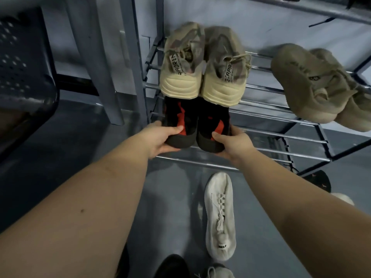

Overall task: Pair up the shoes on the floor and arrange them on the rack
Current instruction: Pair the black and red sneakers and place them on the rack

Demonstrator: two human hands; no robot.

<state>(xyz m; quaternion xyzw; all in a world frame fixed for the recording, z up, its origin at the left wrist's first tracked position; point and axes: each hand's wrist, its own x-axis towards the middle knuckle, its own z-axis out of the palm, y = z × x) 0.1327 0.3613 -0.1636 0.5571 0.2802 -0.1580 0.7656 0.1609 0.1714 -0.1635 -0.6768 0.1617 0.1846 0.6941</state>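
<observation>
Placing step: left grip (pixel 160 137) and right grip (pixel 232 143) each curled round a heel of the black-and-red sneaker pair (pixel 195 125), set on the metal-bar rack (pixel 281 135) beneath the cream pair (pixel 202 63). Next: push in, release, then fetch the white knit sneaker (pixel 219 215) on the floor.

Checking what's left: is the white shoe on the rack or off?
Off: the white shoe lies on the floor, in front of the rack.

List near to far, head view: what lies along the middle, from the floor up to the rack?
White shoe on the floor → black-and-red pair, left hand and right hand gripping its heels → cream pair on the rack.
</observation>
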